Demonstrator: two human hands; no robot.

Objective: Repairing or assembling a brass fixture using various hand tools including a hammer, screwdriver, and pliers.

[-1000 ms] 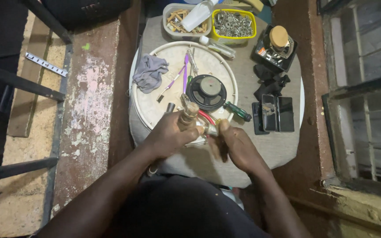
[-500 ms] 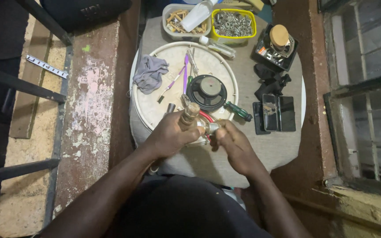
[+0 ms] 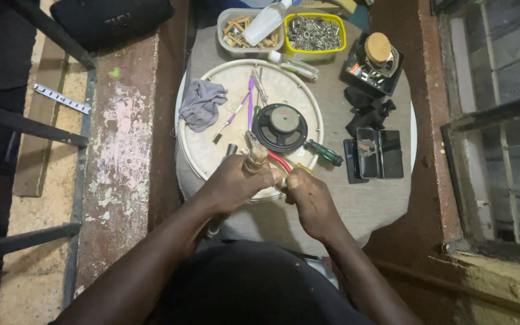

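Work in hand, judged from the layout: mid-job; you are gripping parts at the near edge of the round white lid [image 3: 212, 159] and the speaker sits apart, nothing visibly refitted to it

Left to right across the frame:

- One pale metal strip [image 3: 62, 99], left of centre, on the floor
- One grey rag [image 3: 201, 103] on the lid's left part
- One purple toothbrush [image 3: 233, 115] and one purple-handled tool [image 3: 251, 102], lying side by side near the rag
- Your left hand [image 3: 233, 183], lower centre, fingers closed around one wooden-handled tool [image 3: 255, 157] held upright
- One round black speaker [image 3: 280, 126], centre of the lid, just above your hands
- Red-handled pliers [image 3: 280, 161], between your hands; your right hand [image 3: 308, 195] has its fingers curled at their end, though what it pinches is hidden, so you cannot tell
- One green-handled screwdriver [image 3: 325, 153], right of the lid
- Two tubs at top centre: one clear tub [image 3: 245, 27] of small parts, one yellow tub [image 3: 315, 31] of metal bits
- Two dark phones [image 3: 380, 153], right of centre
- One black box [image 3: 373, 65] holding a cork-topped part, upper right
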